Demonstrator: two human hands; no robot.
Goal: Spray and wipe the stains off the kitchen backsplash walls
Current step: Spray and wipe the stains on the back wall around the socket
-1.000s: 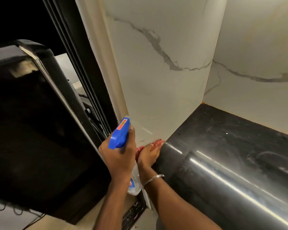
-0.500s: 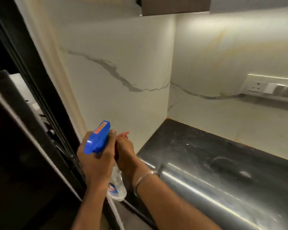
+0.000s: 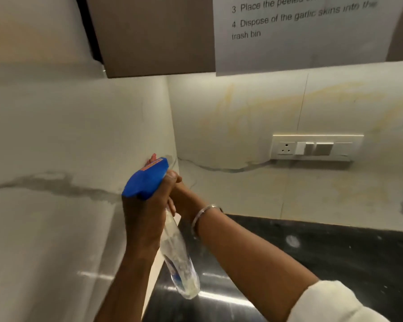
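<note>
One bottle [image 3: 179, 259], clear plastic with a blue spray head. A little pale liquid sits in its lower end; the rest looks empty. It hangs tilted, base toward me and over the counter's [image 3: 323, 252] left edge, head up by the wall corner.

Count from my view:
- two hands
- one bottle
- one bangle [image 3: 204, 216], on the right wrist
- one switch plate [image 3: 316, 147] with one socket [image 3: 286, 148]
- one printed sheet [image 3: 307, 36] taped to the cabinet [image 3: 154, 38]
- one white sleeve [image 3: 335, 303], on the right arm

Left hand [image 3: 142, 219] is wrapped round the bottle's neck just under the head, thumb up on the right side. The head juts above the fist and the body runs down below it.

Right hand [image 3: 183, 194] reaches past the bottle to the left wall [image 3: 56, 135], close to the corner with the back wall [image 3: 242, 112]. Most of it is hidden behind the head and the left fist. Only a reddish tip shows above the head, at the wall. I cannot tell whether its fingers are flat or curled, or whether they hold anything.

Yellowish stains [image 3: 330, 91] streak the back wall above the switch plate, well right of both hands. A grey vein crosses both walls at hand height.
</note>
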